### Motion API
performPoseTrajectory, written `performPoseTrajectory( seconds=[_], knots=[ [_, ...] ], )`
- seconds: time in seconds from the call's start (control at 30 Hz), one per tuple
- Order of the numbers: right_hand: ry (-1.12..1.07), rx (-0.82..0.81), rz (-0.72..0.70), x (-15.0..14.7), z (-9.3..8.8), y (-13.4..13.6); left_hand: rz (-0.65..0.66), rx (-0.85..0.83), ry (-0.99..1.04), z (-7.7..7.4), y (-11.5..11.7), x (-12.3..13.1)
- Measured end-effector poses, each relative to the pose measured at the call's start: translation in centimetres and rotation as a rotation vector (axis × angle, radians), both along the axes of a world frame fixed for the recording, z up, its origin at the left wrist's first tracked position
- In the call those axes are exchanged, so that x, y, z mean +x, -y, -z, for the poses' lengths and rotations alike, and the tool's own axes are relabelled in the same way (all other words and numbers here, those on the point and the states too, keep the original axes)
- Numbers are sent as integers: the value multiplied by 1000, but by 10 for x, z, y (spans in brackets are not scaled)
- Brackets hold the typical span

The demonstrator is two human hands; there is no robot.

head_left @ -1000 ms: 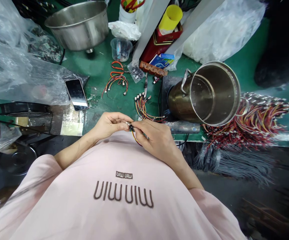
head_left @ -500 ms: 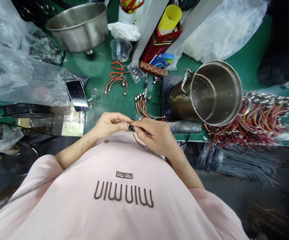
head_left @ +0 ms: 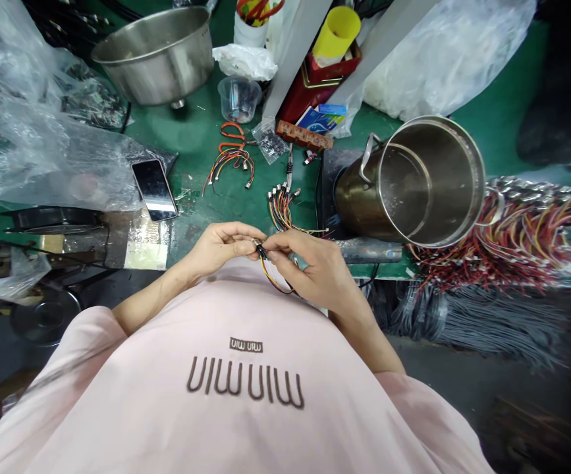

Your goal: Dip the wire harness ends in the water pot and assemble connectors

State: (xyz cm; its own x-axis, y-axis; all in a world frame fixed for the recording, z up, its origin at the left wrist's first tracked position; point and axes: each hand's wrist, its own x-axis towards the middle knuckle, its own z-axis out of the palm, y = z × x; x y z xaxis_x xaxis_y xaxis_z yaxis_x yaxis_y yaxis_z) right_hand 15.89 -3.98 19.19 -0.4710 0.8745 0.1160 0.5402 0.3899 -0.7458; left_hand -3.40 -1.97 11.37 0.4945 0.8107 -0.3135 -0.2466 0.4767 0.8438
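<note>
My left hand [head_left: 226,245] pinches a small metal connector [head_left: 257,243] with thumb and fingers, close in front of my shirt. From the connector a thin wire lead [head_left: 268,275] in yellow, red and black curves down under my right hand [head_left: 309,262]. My right thumb and forefinger close on the black part of the lead, just beside the connector; the wire's far end is hidden by that hand. Just beyond my hands, a bunch of wires with metal connectors [head_left: 281,205] lies on the green table [head_left: 191,131]. A smaller wire bundle [head_left: 230,161] lies behind it, near orange-handled pliers [head_left: 232,137].
A tall steel pot [head_left: 374,197] stands right, beside a big heap of red and yellow wires [head_left: 522,243]. Grey cables [head_left: 492,322] lie below the table edge. At left are a phone [head_left: 155,189] and plastic bags [head_left: 43,158]; a steel basin [head_left: 159,62] stands behind.
The right forefinger and thumb have shifted slightly on the lead, and a little more of its black part shows. The whole view has moved a little; both hands keep hold.
</note>
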Motion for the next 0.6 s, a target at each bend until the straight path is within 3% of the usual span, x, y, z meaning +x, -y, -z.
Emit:
performPoseTrajectory(
  seconds=[0.23, 0.6],
  knots=[
    [-16, 97, -4, 1, -1, 3, -47, 23, -13, -2, -1, 0],
    [106, 269, 95, -5, 2, 9, -132, 45, -104, -18, 1, 2]
  ],
)
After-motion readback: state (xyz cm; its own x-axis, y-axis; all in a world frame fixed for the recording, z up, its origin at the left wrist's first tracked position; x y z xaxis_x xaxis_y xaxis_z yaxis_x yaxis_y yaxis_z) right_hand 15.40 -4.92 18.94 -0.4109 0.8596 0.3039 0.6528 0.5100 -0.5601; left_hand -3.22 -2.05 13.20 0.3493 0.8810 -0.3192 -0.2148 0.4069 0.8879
